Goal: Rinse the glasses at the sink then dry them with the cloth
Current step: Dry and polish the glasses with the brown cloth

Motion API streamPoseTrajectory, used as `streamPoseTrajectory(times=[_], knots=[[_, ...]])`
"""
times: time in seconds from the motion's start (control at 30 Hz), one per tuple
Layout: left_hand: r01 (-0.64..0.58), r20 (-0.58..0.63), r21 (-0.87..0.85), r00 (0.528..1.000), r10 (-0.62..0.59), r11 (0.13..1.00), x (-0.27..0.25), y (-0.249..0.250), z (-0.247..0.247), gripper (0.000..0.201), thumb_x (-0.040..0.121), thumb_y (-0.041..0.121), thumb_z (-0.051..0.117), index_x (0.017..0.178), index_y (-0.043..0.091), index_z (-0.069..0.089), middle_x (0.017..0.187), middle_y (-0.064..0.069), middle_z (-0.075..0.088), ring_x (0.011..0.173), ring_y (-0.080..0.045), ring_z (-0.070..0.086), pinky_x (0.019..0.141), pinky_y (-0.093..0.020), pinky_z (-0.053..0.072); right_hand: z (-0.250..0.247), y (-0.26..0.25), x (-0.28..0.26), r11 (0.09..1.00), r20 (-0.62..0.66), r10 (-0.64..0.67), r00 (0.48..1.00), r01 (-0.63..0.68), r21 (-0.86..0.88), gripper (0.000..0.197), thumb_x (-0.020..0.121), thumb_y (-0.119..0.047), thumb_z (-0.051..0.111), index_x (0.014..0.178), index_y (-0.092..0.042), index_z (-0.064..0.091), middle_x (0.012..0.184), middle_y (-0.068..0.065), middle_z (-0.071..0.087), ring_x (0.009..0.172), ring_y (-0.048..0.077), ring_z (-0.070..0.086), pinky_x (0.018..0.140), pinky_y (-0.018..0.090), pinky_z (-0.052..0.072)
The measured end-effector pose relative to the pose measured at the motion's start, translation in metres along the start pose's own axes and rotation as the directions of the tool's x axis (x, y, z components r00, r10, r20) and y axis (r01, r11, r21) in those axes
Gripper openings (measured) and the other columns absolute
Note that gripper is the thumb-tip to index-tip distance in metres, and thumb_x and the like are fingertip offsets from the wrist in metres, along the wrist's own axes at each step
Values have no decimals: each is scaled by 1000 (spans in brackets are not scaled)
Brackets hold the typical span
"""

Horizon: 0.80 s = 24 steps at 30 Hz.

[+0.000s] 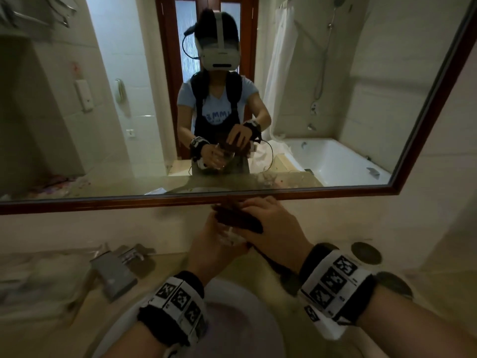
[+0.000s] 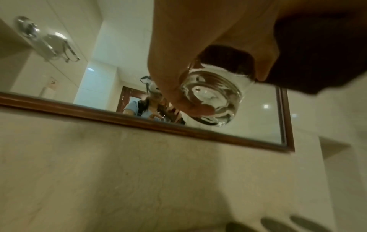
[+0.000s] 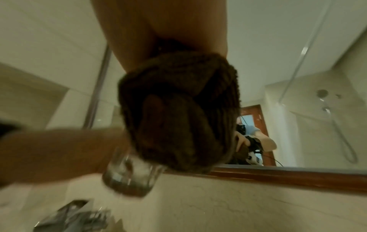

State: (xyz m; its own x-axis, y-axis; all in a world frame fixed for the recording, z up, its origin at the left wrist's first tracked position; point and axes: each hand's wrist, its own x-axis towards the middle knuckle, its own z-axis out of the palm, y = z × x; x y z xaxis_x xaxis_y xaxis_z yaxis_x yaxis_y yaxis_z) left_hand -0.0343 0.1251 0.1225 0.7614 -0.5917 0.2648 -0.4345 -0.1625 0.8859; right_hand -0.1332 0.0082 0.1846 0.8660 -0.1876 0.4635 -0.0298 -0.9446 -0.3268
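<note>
A clear glass [image 1: 229, 236] is held above the sink [image 1: 240, 303] in front of the mirror, and my left hand [image 1: 210, 237] grips its side. My right hand [image 1: 269, 223] holds a dark brown cloth [image 1: 238, 219] bunched over the mouth of the glass. In the left wrist view the thick base of the glass [image 2: 215, 102] faces the camera, with the cloth [image 2: 228, 58] packed into its upper part. In the right wrist view the cloth [image 3: 178, 116] covers most of the glass [image 3: 130, 174], and my right fingers are hidden behind the cloth.
A chrome faucet [image 1: 114, 271] stands on the counter left of the sink. Pale wrapped items [image 1: 36, 282] lie at the far left. Two dark round discs [image 1: 366, 253] lie on the counter at the right. The mirror's wooden frame [image 1: 103, 202] runs close behind my hands.
</note>
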Motion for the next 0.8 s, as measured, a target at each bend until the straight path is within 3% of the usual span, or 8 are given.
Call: streamPoseTrajectory(times=[0.1,0.2,0.3,0.4,0.5,0.57,0.67,0.8], knots=[[-95,-52,87,994,100,992,-6,11,-22,80,58,27,87,125,28,41,102,12,58,88,-5,58,69,-13,43,-1,-16,-11,996,27,-57,998,55,75,47,85,-41,61,127,-19,56,132,-5,54,121,13,44,98,22,35],[-183,-34,223,980,195,957,-14,24,-40,91,56,33,87,131,24,38,104,12,54,85,-6,56,65,-12,42,-15,-21,-15,985,124,-80,989,59,161,50,86,-39,60,133,-23,50,138,-7,48,129,11,37,107,29,32],[-327,-11,315,938,348,891,-18,38,-50,91,52,38,88,130,22,44,108,10,58,86,-5,57,68,-10,43,-25,-27,-11,989,247,-84,965,50,140,41,88,-43,55,126,-26,56,135,-9,51,121,12,42,103,36,38],[-455,61,408,878,474,791,-19,45,-56,92,48,43,88,128,20,50,119,-1,61,97,-14,61,77,-22,51,-30,-37,-9,982,336,-106,936,45,184,33,91,-40,52,121,-27,59,130,-10,51,108,9,51,96,34,45],[-509,74,488,834,547,709,-20,46,-61,91,44,42,89,124,19,53,113,-3,64,94,-20,65,71,-29,55,-31,-42,-8,979,373,-127,919,55,197,32,91,-31,54,120,-19,60,132,-8,48,103,6,50,96,30,45],[-541,57,522,793,606,659,-20,47,-63,86,47,47,85,120,23,49,108,-4,66,91,-21,66,66,-28,55,-26,-43,-8,971,343,-152,927,75,228,34,89,-30,58,121,-16,61,135,-7,47,107,6,49,98,28,42],[-570,24,544,744,667,616,-21,57,-66,73,59,65,62,118,24,45,104,-1,66,89,-16,65,64,-27,55,-14,-47,-11,939,140,-202,969,151,309,42,79,-39,65,115,-17,65,129,-4,54,110,13,55,96,33,46],[-584,131,453,791,598,674,-12,61,-80,82,57,53,76,125,31,36,120,-2,57,99,-14,59,78,-32,57,-24,-52,-4,951,86,-197,977,169,260,33,79,-31,68,107,-14,68,115,-3,63,98,13,59,89,37,50]])
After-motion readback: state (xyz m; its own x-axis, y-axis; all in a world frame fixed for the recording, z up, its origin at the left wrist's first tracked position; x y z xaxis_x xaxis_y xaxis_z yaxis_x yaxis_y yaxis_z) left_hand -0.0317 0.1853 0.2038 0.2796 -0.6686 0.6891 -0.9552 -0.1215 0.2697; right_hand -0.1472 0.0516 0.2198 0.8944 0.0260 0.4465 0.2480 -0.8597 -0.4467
